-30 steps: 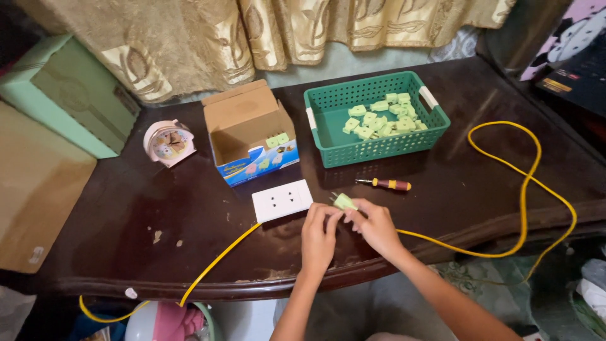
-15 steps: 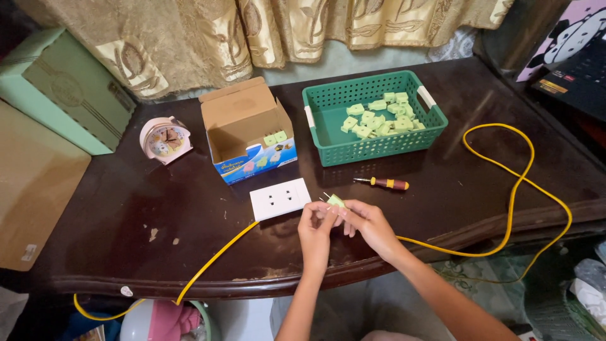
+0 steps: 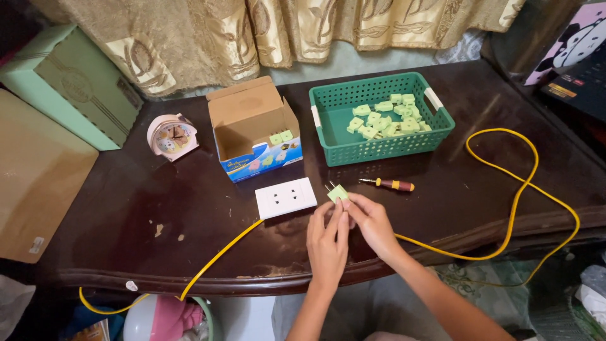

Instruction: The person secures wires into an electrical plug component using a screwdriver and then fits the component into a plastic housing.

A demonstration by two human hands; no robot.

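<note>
**Both Hands on the Green Plug at the Table's Near Edge**

Both hands meet over the near edge of the table (image 3: 126, 208). The left hand (image 3: 326, 243) and the right hand (image 3: 372, 222) together pinch a small light-green plug (image 3: 337, 192) between their fingertips, prongs pointing away toward the white outlet plate (image 3: 285, 197) just beside it. Neither hand is released.

Handling note: keep the grip on the plug body, fingertips clear of the metal prongs, and hold the prongs square to the plate's slots.

A yellow cable (image 3: 514, 208) runs under the wrists and loops wide at right; it could snag a forearm. A screwdriver (image 3: 391, 184) lies just beyond the right hand. Farther back stand an open cardboard box (image 3: 249, 126) holding a few green pieces and a green basket (image 3: 385, 142) of loose green plugs. A small pink clock (image 3: 170, 136) sits far left.
</note>
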